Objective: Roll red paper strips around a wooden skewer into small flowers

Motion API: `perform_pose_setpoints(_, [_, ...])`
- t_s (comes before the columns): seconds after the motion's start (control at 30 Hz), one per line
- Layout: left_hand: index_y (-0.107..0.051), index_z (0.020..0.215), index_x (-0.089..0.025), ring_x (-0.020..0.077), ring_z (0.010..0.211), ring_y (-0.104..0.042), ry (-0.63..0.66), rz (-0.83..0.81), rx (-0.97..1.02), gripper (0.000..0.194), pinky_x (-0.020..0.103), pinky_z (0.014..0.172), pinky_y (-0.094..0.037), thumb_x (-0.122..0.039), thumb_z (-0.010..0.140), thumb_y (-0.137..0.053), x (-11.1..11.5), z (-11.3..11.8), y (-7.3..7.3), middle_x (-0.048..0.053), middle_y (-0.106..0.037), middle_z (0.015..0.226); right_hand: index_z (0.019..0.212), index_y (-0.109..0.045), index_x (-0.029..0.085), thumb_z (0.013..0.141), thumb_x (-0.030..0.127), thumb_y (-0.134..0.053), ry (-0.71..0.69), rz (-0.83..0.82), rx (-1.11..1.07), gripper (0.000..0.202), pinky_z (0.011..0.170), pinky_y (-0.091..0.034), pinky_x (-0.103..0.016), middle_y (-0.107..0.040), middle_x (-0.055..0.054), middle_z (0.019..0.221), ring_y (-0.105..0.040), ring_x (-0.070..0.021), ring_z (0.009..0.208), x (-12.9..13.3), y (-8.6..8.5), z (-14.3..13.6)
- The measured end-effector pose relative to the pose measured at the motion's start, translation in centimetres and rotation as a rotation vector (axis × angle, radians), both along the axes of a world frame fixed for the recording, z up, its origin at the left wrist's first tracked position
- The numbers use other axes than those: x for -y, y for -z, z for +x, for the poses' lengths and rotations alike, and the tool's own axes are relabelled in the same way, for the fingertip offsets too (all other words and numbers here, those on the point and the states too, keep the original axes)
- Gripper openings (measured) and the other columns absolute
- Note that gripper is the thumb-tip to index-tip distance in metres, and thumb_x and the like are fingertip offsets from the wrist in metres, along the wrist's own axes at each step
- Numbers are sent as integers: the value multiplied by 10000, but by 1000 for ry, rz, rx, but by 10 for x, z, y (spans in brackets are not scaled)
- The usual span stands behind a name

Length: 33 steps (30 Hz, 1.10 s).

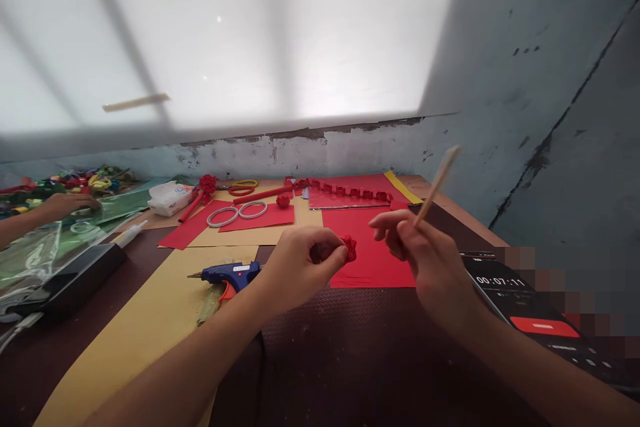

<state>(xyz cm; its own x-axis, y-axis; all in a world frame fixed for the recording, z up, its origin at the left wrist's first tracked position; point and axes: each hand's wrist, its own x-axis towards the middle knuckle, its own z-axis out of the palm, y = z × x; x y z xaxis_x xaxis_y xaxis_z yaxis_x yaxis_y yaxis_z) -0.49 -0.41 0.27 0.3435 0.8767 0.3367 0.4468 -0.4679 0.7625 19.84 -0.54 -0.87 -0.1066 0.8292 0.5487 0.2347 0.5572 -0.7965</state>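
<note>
Between the thumb and fingers of my left hand [305,267] is a small red folded piece [351,249], pinched over the front of the red paper sheets [380,267]. To its right, my right hand [425,253] is raised and grips a thin wooden stick [438,183], which points up and away. The two hands are apart. A blue glue gun [230,273] lies left of my left hand on tan paper [145,320], its nozzle to the left.
A phone [525,307] showing a timer lies at the right. Behind are two rings [223,217], a red flower [207,183], scissors [243,188] and a red strip [350,191]. At the left are a power strip [75,277] and another person's hand [70,203].
</note>
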Motion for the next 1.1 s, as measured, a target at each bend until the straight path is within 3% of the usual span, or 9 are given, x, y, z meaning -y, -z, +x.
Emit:
perform_pose_setpoints(0.1, [-746, 834, -176, 95, 611, -535, 12, 103, -93, 138, 227, 565, -387, -212, 892, -626, -1, 0, 2, -11, -677, 697, 888, -679, 249, 1041, 447, -405, 60, -29, -191, 371, 739, -463, -343, -603, -47, 869, -547, -180, 786, -6, -4, 4])
perform_pose_setpoints(0.17, [-747, 835, -181, 91, 620, -531, 37, 134, -122, 142, 225, 581, -397, -211, 899, -624, -1, 0, 3, -12, -677, 722, 814, -663, 244, 1015, 475, -468, 66, -94, -256, 363, 682, -444, -329, -559, -29, 798, -514, -163, 714, -11, -5, 5])
perform_pose_setpoints(0.27, [-757, 858, -197, 95, 643, -539, 68, 108, -146, 164, 228, 603, -409, -231, 920, -609, -1, 0, 2, -8, -685, 760, 769, -641, 233, 970, 497, -555, -37, -242, -316, 342, 591, -402, -311, -502, 3, 713, -457, -132, 599, -15, -2, 3])
perform_pose_setpoints(0.53, [-741, 893, -191, 123, 738, -614, 137, -39, -95, 200, 236, 631, -438, -247, 952, -558, -2, -2, 1, 15, -736, 880, 845, -651, 207, 903, 444, -675, -158, -375, -303, 246, 621, -441, -279, -567, 11, 732, -530, -118, 630, -19, 8, 1])
perform_pose_setpoints(0.77, [-730, 884, -189, 130, 777, -639, 147, -68, -45, 183, 229, 650, -454, -193, 931, -553, -4, -1, 3, 12, -740, 882, 879, -643, 192, 920, 468, -654, -158, -395, -256, 279, 592, -428, -250, -576, 23, 689, -534, -101, 611, -23, 12, 1])
perform_pose_setpoints(0.97, [-738, 883, -164, 180, 855, -704, 186, -214, 41, 222, 277, 752, -527, -224, 942, -533, -4, 0, 4, 60, -772, 922, 895, -636, 191, 923, 481, -648, -167, -388, -221, 292, 613, -444, -263, -591, 24, 689, -544, -106, 619, -24, 14, 1])
perform_pose_setpoints(1.1, [-742, 862, -152, 198, 890, -718, 183, -219, 21, 247, 297, 798, -542, -238, 944, -525, -5, -1, 5, 72, -781, 917, 878, -626, 191, 928, 471, -643, -172, -379, -163, 285, 625, -445, -272, -594, 23, 685, -545, -110, 620, -21, 12, -1])
